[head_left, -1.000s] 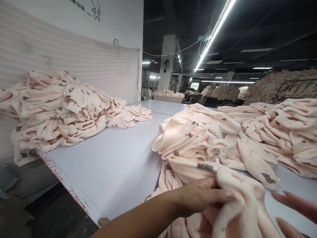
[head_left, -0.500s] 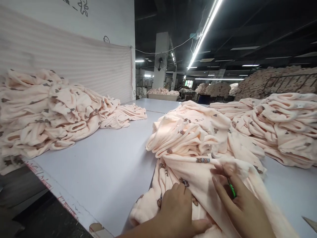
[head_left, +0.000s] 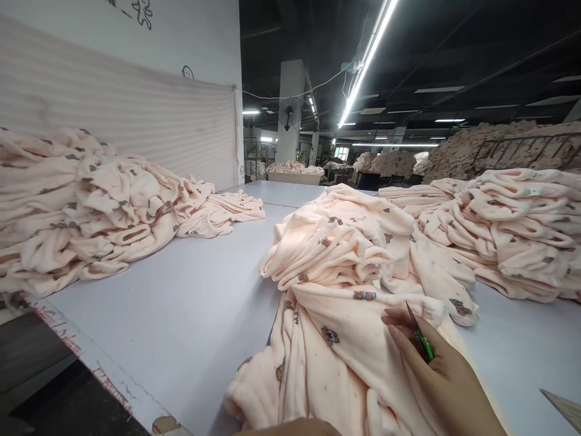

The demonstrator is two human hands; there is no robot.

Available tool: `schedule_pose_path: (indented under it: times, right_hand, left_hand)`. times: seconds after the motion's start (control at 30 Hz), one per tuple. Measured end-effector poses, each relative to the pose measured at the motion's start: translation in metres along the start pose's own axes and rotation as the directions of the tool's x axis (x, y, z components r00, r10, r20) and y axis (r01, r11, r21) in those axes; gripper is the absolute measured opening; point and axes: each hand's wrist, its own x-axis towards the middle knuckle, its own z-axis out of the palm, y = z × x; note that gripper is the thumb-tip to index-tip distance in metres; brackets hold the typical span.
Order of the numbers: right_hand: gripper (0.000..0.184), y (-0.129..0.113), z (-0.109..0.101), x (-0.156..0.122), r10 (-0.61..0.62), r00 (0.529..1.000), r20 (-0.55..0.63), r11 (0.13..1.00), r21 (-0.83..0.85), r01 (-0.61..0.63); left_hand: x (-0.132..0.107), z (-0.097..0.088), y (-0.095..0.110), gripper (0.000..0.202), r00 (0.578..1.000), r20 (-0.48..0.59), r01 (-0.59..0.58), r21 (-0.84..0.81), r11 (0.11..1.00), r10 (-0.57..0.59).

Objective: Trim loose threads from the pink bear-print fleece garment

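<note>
Right hand: the right hand (head_left: 436,369) sits at the lower right, fingers curled and pinching small green-handled snips (head_left: 420,336) against the palm, with the thin metal tip pointing up and to the left.

Left hand: only a sliver of the left hand (head_left: 288,429) shows at the bottom edge, just below the fabric; its grip cannot be told.

Garment: a peach fleece garment (head_left: 333,363) with small brown bear prints lies in loose folds directly in front of the right hand, whose fingertips touch its right edge. The snips are just above that edge, and their tip is clear of the cloth.

Surface: the garment lies on a white surface (head_left: 172,303), near its long left edge. A bare strip of surface shows to the right of the hand.

Nearby piles: a folded heap (head_left: 336,242) rests against the far end of the garment. A larger pile (head_left: 512,236) lies to the right, and another (head_left: 91,206) lies along the left side, against a striped sheet (head_left: 113,115) on the wall.

Far end: beyond the surface stand a wall fan (head_left: 289,112) on a pillar and a bin of fabric (head_left: 294,175). Tall heaps of fabric (head_left: 494,145) fill the far right.
</note>
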Motion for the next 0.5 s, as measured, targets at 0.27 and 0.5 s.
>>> schedule_pose_path:
  times: [0.27, 0.5]
  right_hand:
    - [0.043, -0.024, 0.003, -0.012, 0.024, 0.999, 0.022, 0.998, 0.05, -0.026]
    - [0.05, 0.024, 0.003, -0.027, -0.099, 0.988, 0.116, 0.992, -0.063, 0.106]
  left_hand:
    - [0.04, 0.003, 0.033, 0.027, 0.958, -0.264, 0.08, -0.131, 0.988, -0.112]
    - [0.009, -0.008, 0.014, 0.041, 0.804, -0.507, 0.248, -0.191, 0.95, -0.312]
